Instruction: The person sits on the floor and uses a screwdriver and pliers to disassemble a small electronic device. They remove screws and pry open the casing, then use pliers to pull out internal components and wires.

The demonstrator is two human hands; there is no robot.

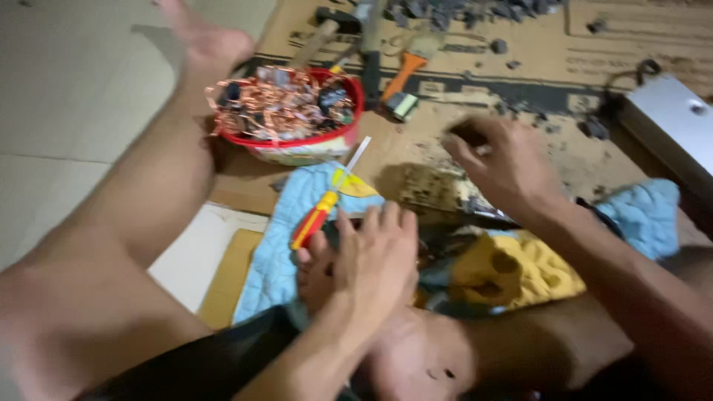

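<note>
Hands at work over a cluttered floor, seen from above by a seated person with bare legs. The left hand [371, 256] rests palm down, fingers together, touching the end of a red-and-yellow-handled screwdriver with a thin metal shaft [327, 204] that lies on a pale blue quilted cloth [278, 252]. The right hand [505, 167] hovers over a dusty, dark flat block of scrap hardware [431, 189]; its fingers curl round something small and dark, but blur hides what it is and whether they close on it. Just beyond the screwdriver tip stands a red plastic bowl heaped with tangled copper wire [286, 111].

Judging from this layout, the stripping work would go best with the block pinned firmly and the screwdriver gripped close to its shaft, prying away from the bare legs.

Hard to make out: a hammer and an orange-handled tool [405, 70] on flattened brown cardboard [631, 37] are cut off at the top edge, a grey metal box [672, 126] is cropped on the right, and motion blur smears both hands.
</note>
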